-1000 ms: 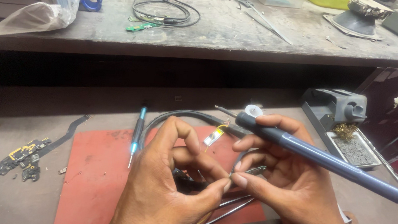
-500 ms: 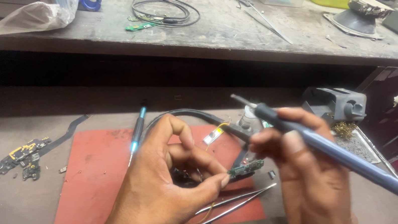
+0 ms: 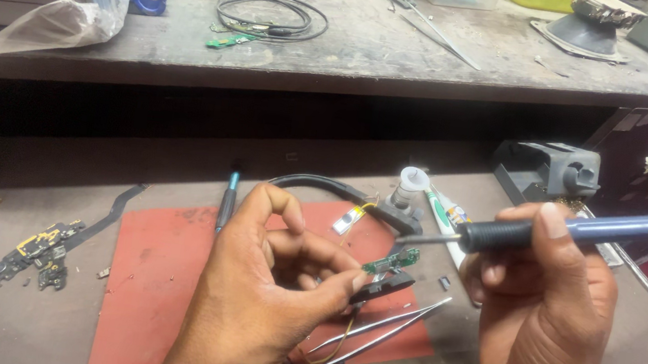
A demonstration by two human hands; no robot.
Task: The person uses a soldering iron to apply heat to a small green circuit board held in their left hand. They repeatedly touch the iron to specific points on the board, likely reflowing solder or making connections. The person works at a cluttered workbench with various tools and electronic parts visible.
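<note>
Firmly around soldering iron (image 3: 581,232), fingers (image 3: 552,235).

Dim, warm light; deep shadow under shelf (image 3: 267,109).

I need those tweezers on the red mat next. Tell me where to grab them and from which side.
Take the tweezers at the joined end, lower left near the mat's front edge, coming from above and the front. The two arms meet there, while the pointed tips spread up to the right, close to the small green circuit board the left hand pinches.
</note>
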